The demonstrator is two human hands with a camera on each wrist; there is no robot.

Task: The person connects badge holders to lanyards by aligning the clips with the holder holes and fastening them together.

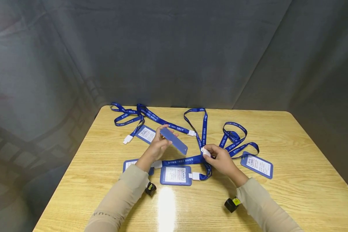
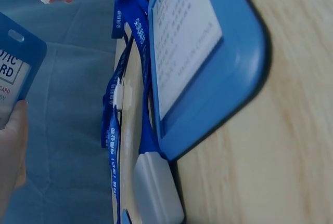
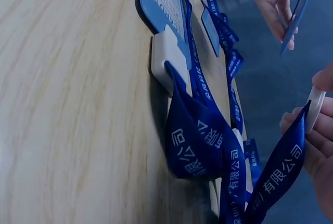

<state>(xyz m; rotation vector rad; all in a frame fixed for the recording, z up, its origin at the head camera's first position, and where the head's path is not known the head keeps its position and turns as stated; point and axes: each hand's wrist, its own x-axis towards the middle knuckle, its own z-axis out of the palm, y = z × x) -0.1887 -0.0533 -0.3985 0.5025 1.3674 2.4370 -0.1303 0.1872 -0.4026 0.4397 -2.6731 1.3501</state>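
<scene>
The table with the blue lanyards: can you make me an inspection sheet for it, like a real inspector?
Surface: light wooden table, with a bright glare patch near the front.
Job's things: several tangled blue lanyards with white clips; four blue ID card holders on the table, one partly hidden behind the left arm.
Clutter: nothing seen.
Left hand: pinches a fifth card holder, lifted off the table.
Right hand: pinches a white lanyard clip.
Cables: nothing seen; the blue straps belong to the lanyards.
Surroundings: dark grey fabric hangs behind the table.
</scene>
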